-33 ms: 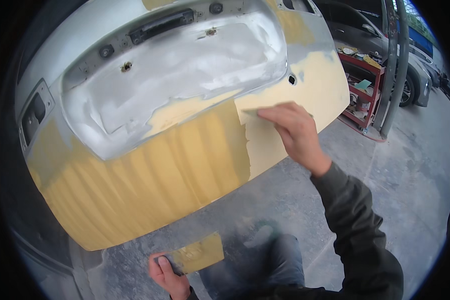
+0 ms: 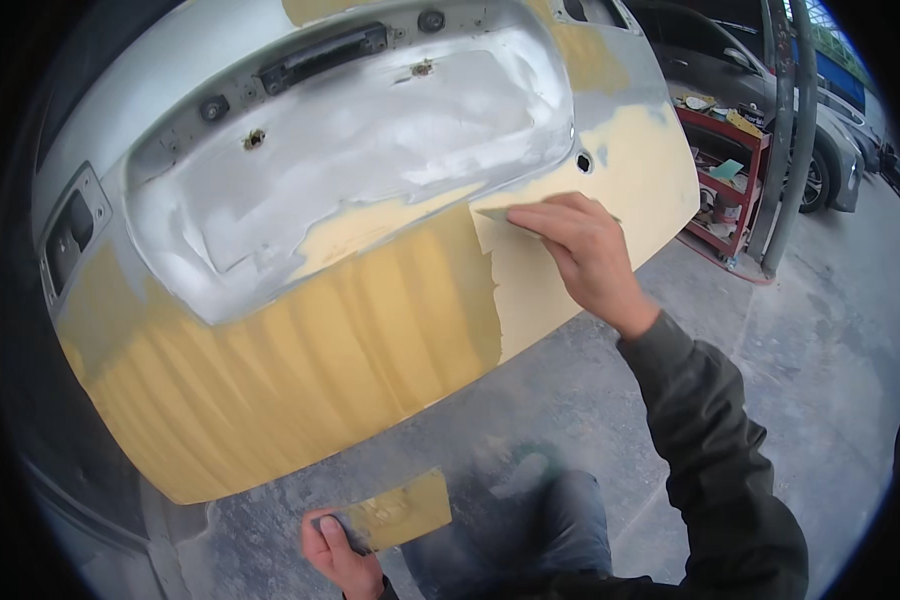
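A car tailgate fills the upper part of the view, its outer face grey-white with patches of body filler. My right hand is closed on a thin, flat putty spreader; fingers cover most of it. The blade lies at the surface where pale, smooth filler meets darker, streaked yellow filler. Whether its edge touches is hard to see. Down near my knees, my left hand grips a rectangular plate smeared with yellow filler, thumb on top of its dark end.
Beyond the tailgate's right edge stands a red shelf cart loaded with cans and supplies. Grey posts rise beside it, with parked cars behind. A dusty concrete floor spreads to the right; dark bodywork borders the left.
My right hand and the spreader have shifted slightly up and left on the panel. The left hand with its plate sits marginally farther right and lower.
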`<control>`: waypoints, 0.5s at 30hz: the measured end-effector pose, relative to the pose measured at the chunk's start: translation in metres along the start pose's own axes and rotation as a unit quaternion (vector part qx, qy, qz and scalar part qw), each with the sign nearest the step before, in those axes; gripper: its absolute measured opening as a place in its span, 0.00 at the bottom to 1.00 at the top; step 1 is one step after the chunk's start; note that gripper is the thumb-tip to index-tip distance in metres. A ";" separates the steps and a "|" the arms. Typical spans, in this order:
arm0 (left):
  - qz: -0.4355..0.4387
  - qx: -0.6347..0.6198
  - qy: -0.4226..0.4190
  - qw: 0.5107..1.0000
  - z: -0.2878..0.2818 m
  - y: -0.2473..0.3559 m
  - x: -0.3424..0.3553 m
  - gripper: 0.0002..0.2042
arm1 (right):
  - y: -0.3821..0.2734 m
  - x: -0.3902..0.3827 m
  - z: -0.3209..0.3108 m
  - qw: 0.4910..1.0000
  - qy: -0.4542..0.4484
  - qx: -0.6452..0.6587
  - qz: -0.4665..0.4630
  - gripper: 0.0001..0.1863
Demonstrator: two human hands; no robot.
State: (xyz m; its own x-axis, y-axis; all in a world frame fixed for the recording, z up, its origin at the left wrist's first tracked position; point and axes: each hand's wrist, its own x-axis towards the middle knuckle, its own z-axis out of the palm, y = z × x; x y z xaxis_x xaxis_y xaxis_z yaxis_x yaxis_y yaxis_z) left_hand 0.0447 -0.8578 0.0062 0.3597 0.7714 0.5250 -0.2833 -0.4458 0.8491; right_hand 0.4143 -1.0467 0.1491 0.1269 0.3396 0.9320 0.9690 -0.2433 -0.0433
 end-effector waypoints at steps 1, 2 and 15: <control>-0.008 -0.012 0.000 1.000 -0.003 -0.003 -0.001 0.14 | 0.007 0.010 0.007 1.000 0.001 -0.012 -0.019 0.17; -0.015 -0.024 0.000 1.000 -0.003 -0.004 -0.001 0.15 | 0.011 0.018 0.011 0.999 0.003 -0.023 -0.038 0.17; -0.047 -0.027 -0.015 0.998 0.003 -0.016 0.002 0.15 | -0.013 0.031 0.021 0.995 -0.090 0.033 -0.030 0.17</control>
State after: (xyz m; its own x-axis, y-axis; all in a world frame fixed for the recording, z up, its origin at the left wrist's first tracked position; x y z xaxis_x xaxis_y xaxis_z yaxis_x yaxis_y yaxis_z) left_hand 0.0526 -0.8512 -0.0060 0.4138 0.7936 0.4461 -0.2953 -0.3465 0.8904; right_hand 0.4101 -1.0140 0.1709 0.0988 0.5096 0.8547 0.9871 -0.1589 -0.0194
